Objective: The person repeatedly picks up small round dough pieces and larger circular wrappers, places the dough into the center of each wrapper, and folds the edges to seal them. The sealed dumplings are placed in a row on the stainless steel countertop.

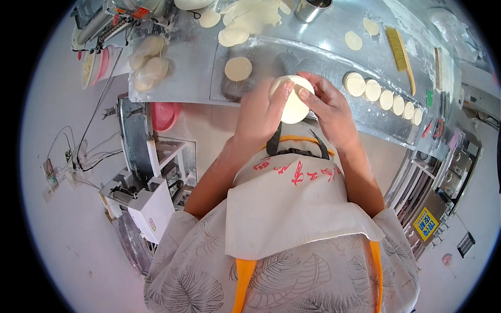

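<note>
Above the table's near edge, my left hand (259,110) and my right hand (330,103) both grip a stack of round dough wrappers (295,108). Both thumbs press on its pale top face, and the other fingers wrap behind it, partly hidden. My left hand is slightly blurred by motion. Just beyond it, to the left, a round dough wrapper (238,69) lies on a dark metal plate. To the right of my right hand, several short stacks of wrappers (372,90) stand in a row along the table.
A floury metal table (182,88) spans ahead. Loose dough sheets (250,21) and a metal cup (311,10) sit at the far side. Bagged wrappers (151,70) lie left, a wooden brush (399,55) right. A machine (151,208) stands at lower left, a pink basin (166,115) under the table.
</note>
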A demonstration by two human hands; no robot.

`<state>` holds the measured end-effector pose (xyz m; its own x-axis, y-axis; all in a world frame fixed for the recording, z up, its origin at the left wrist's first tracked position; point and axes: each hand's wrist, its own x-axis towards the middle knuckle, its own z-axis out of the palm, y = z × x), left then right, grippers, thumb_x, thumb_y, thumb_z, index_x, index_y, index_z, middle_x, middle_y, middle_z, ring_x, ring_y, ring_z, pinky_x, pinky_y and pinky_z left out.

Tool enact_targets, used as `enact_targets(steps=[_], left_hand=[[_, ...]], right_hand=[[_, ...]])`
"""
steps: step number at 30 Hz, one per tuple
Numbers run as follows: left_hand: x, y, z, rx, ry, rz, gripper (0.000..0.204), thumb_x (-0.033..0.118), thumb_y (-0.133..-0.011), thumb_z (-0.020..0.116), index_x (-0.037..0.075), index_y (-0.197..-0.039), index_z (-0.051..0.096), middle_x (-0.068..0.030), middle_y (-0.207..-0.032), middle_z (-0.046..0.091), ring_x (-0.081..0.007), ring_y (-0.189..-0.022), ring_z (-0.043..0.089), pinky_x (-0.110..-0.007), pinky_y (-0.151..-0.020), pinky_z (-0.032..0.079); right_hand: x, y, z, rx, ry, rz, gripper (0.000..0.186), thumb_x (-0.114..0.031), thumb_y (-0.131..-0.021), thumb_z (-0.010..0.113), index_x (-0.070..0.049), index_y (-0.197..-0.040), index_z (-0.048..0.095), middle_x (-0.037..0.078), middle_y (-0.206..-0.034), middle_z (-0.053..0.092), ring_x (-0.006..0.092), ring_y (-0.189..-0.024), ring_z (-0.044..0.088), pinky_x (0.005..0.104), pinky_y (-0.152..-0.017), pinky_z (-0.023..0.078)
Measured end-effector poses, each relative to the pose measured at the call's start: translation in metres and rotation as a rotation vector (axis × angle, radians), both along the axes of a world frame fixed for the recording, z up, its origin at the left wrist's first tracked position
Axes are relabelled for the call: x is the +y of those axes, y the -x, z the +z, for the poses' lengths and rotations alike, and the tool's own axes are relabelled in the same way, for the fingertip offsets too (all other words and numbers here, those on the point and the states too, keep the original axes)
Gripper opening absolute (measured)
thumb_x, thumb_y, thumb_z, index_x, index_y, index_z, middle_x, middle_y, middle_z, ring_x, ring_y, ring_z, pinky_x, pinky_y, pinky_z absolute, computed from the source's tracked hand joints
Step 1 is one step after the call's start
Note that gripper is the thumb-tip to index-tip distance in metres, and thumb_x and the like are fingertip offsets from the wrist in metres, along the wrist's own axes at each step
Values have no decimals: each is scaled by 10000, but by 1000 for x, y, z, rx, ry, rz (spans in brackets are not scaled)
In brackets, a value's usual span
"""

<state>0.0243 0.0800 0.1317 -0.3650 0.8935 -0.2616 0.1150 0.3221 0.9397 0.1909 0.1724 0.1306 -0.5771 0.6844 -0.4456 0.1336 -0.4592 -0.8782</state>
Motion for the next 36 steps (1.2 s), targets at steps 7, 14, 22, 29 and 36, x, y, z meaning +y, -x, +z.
enact_targets(steps=[7,14,22,29,36], left_hand=[[13,11,-14,-134,126,-80,457,420,-1137,574,-14,-1000,612,-147,-793,689,-266,-689,686,-396,-649,555],[0,29,-68,-435,210,96,563,522,-1155,512,-13,-1090,674,-59,-805,682,-125,-692,681,-273,-630,578],[7,23,-149,-500,268,-42,484,454,-1142,570,-6,-1105,717,-84,-945,749,-164,-849,727,-321,-784,600],[60,-27,-163,-1336,273,-119,651,509,-1179,371,-58,-1437,559,-217,-1344,695,-335,-1198,711,-466,-1037,591],[80,-45,-134,-1878,-129,-116,739,630,-1158,251,66,-1571,489,-158,-1542,577,-371,-1390,577,-557,-1196,454]], right_hand=[[16,-3,5,-32,62,-28,528,-160,-980,836,46,-1402,593,128,-1176,760,173,-1057,734,307,-931,579],[88,-33,-46,-307,-326,-19,498,-83,-944,841,76,-1373,646,134,-1122,800,180,-1000,763,312,-900,603],[103,-26,-18,-373,-419,-62,352,2,-940,663,90,-1275,730,149,-1109,811,177,-971,766,309,-853,596],[82,-6,-16,-213,-287,-60,318,-9,-935,719,85,-1237,755,125,-1078,806,151,-937,743,309,-847,586],[57,1,8,-247,-130,-155,441,-125,-938,811,91,-1308,707,151,-1077,806,180,-886,764,332,-836,620]])
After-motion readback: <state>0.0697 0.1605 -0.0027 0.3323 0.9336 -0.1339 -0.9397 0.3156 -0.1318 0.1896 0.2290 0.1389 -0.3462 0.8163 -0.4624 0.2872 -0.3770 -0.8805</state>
